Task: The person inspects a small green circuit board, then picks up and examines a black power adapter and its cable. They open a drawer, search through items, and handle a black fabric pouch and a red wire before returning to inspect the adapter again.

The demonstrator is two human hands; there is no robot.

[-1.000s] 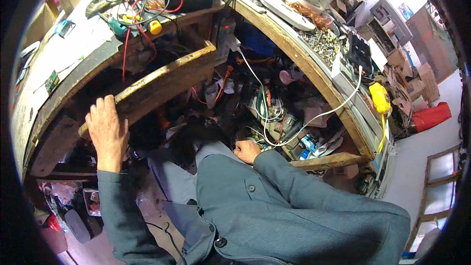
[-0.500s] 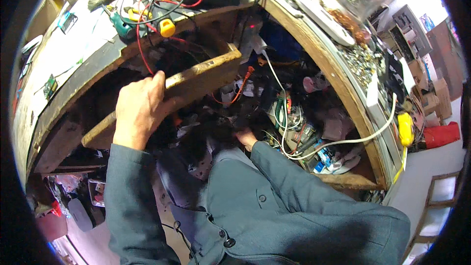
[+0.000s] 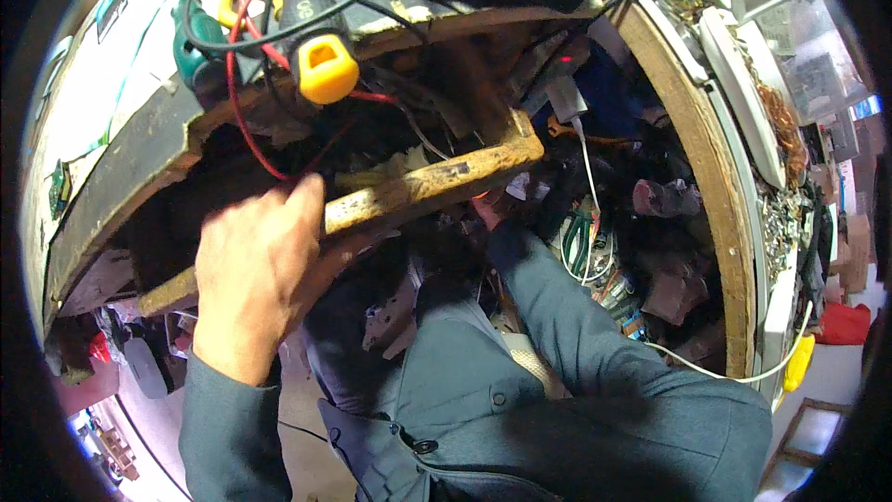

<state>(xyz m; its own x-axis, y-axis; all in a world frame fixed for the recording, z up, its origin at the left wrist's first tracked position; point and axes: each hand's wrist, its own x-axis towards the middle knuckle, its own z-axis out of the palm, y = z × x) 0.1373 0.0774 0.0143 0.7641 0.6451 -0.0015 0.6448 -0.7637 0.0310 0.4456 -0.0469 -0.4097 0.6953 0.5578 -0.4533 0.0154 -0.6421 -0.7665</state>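
Note:
My left hand (image 3: 255,265) is closed over the worn front edge of a wooden drawer (image 3: 432,177), which juts out from under the workbench. Dark, loose contents show only dimly inside it. Reaching below the drawer's right end, my right hand (image 3: 491,211) is mostly in shadow, and its fingers are hidden. A bit of orange shows beside that hand, too small to make out. Above the drawer, black and red cables (image 3: 232,93) hang over the bench edge beside a tool with a yellow end (image 3: 327,69).
A green-handled tool (image 3: 193,51) lies on the bench top. Below, right of my right arm, are a white cable (image 3: 587,163), green-handled pliers (image 3: 578,237) and jumbled parts. A curved-looking wooden bench edge (image 3: 711,130) bounds the right side, with a yellow object (image 3: 798,363) hanging beyond it.
My view has moved closer to the bench and drawer. My right hand has moved forward, up to the drawer's right end. My left hand keeps its hold on the drawer edge.

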